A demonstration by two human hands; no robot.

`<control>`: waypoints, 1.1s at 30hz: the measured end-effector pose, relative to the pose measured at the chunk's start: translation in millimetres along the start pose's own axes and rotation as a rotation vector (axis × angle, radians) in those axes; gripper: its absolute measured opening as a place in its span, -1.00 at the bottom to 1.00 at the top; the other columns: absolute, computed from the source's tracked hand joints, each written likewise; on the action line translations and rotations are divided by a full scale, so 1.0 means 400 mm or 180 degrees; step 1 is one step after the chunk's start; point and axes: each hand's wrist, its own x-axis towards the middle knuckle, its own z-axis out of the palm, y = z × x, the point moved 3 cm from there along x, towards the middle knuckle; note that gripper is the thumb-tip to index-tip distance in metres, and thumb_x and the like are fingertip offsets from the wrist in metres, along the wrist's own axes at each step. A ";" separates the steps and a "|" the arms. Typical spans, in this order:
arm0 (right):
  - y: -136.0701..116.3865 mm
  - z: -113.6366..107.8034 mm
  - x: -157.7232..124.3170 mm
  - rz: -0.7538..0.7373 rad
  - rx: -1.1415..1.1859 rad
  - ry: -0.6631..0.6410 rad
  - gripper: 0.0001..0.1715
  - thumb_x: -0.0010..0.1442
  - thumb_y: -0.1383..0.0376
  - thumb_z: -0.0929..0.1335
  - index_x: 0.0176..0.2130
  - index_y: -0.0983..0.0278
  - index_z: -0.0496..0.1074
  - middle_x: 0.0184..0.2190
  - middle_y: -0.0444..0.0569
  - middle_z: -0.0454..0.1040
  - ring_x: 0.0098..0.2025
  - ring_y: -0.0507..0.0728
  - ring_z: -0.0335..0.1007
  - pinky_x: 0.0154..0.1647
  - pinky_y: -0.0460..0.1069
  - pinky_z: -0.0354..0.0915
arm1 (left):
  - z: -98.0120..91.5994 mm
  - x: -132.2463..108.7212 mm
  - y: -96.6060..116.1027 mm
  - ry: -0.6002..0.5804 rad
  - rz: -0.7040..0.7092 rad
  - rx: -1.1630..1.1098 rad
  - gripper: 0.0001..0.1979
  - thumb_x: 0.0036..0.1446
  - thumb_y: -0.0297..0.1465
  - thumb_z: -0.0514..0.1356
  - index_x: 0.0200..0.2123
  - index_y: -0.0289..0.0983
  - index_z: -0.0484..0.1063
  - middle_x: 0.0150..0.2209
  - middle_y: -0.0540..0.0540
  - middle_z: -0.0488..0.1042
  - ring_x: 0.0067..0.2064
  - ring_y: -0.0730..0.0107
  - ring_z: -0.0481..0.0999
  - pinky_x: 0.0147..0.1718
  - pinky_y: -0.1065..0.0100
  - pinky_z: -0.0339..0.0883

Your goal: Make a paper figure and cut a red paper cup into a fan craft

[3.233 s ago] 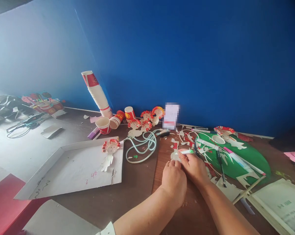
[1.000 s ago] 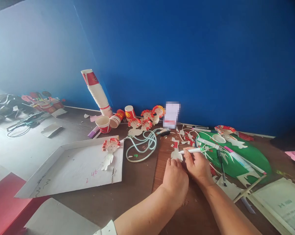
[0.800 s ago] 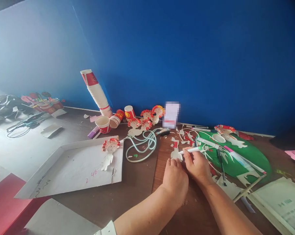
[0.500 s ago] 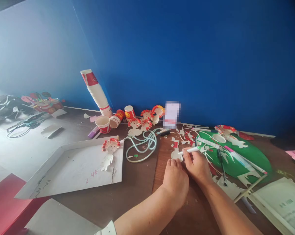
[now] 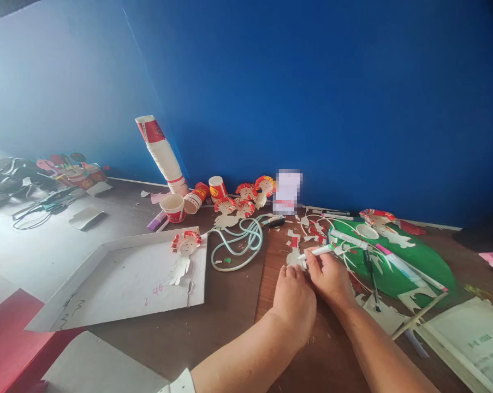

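the fingers of the right hand pinch a white marker between thumb and forefinger, its green end up to the right and its tip at the right side of a white paper cutout. the fingers of the left hand are bunched together and curled at the cutout's lower edge; the thumb is hidden, so i cannot tell whether they grip it or only press on it. the cutout is on the brown table, just beyond both hands, with a red patch at its top. small red and white scraps lie beyond it.

to the right is a green disc. a pink-capped marker lies on it, and a black pen lies across its near edge. at its far edge is a paper figure with a red fringe. nearer the right edge of view is a book.

to the left, a pale cable lies in loops. past it sits a white box lid with another red-fringed figure across its right end. behind the cable, more such figures are grouped near the blue wall. beside them are an upside-down cup, a tipped cup, an upright cup and a tall leaning cup stack.
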 end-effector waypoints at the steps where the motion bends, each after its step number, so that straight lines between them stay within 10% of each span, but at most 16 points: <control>1: -0.001 0.000 0.000 -0.0009 0.0004 -0.0008 -0.56 0.29 0.05 0.17 -0.24 0.29 0.46 -0.35 0.09 0.57 -0.33 0.20 0.51 -0.32 0.01 0.31 | 0.000 0.000 0.000 0.0012 -0.0011 -0.0022 -0.56 0.22 -0.39 0.02 0.12 -0.46 0.35 0.14 -0.32 0.33 0.11 0.10 0.31 0.13 0.12 0.11; 33: -0.003 -0.001 0.001 0.0041 -0.0163 -0.0048 -0.54 0.28 0.04 0.17 -0.24 0.28 0.48 -0.38 0.09 0.59 -0.36 0.20 0.53 -0.39 -0.01 0.31 | 0.001 -0.001 -0.002 0.0072 0.0049 -0.0118 -0.49 0.01 -0.34 0.24 0.05 -0.43 0.41 0.12 -0.35 0.34 0.11 0.06 0.29 0.14 0.11 0.10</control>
